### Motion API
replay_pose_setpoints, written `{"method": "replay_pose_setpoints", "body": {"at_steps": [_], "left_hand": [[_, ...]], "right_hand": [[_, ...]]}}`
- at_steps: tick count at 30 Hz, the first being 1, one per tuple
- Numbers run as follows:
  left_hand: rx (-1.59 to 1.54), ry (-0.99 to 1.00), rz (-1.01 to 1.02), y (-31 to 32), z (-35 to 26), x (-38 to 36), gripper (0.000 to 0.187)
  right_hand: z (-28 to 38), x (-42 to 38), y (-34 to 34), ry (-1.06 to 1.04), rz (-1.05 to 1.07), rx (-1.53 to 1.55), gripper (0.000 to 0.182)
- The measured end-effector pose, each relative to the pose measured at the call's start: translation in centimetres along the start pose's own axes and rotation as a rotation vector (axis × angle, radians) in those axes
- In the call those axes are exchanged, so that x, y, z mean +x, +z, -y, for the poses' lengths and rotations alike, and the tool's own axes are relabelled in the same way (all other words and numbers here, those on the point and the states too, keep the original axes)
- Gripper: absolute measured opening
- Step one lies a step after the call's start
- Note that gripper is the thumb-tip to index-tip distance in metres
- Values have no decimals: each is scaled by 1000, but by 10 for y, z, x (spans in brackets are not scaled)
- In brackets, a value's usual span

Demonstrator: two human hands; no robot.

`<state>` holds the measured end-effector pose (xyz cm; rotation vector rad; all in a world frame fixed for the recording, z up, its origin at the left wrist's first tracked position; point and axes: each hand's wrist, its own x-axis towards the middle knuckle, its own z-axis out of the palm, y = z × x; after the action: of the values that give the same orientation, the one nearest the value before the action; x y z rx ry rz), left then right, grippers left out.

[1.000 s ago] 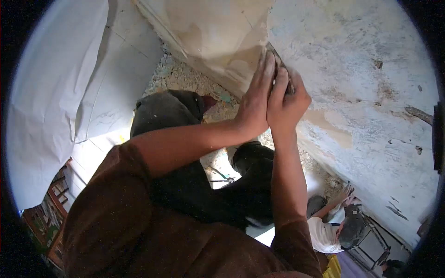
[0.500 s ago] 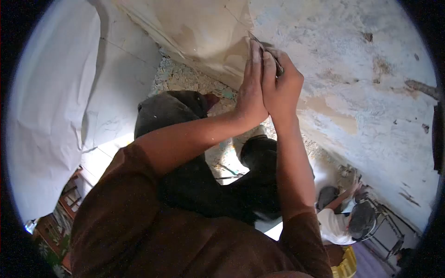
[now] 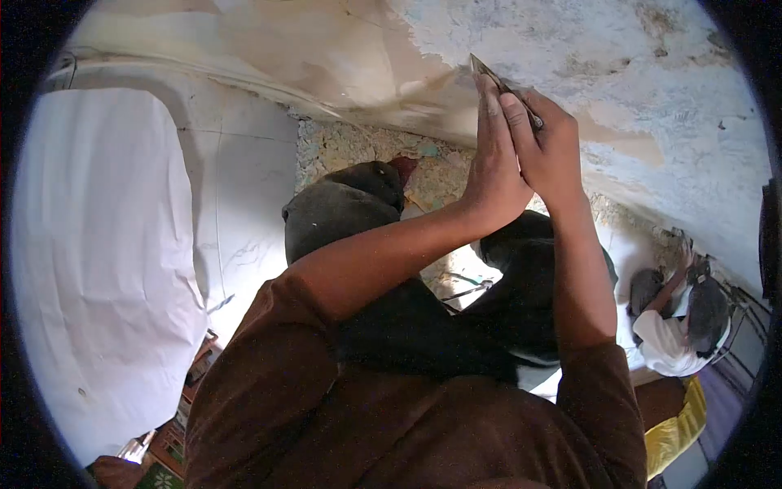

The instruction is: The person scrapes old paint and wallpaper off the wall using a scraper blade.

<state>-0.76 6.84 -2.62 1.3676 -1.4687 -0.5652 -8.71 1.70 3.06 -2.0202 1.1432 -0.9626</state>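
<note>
Both hands are raised together against a patchy, partly scraped wall [image 3: 603, 73]. My right hand [image 3: 554, 147] is wrapped round a thin metal scraper [image 3: 481, 67], whose pointed end touches or nearly touches the wall. My left hand [image 3: 495, 167] lies alongside it, its fingers pressed together against the scraper and my right fingers. The scraper's handle is mostly hidden by the hands.
Debris covers the floor [image 3: 334, 147] along the wall's foot. A large white sheet [image 3: 106, 269] covers something at the left. At the lower right another person [image 3: 664, 338] in a white top crouches by the wall, near yellow cloth [image 3: 680, 432].
The view has shifted, so the hands, wall and co-worker appear further right. My hands stay together on the scraper, whose pointed end now shows more clearly.
</note>
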Motion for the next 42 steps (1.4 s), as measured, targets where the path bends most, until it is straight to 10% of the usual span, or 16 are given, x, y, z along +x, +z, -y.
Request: {"method": "replay_pose_setpoints", "body": {"at_steps": [42], "left_hand": [[24,-176,15,-7,31,-11,96]], "right_hand": [[-41,6,54,-104,-34,132,23]]}}
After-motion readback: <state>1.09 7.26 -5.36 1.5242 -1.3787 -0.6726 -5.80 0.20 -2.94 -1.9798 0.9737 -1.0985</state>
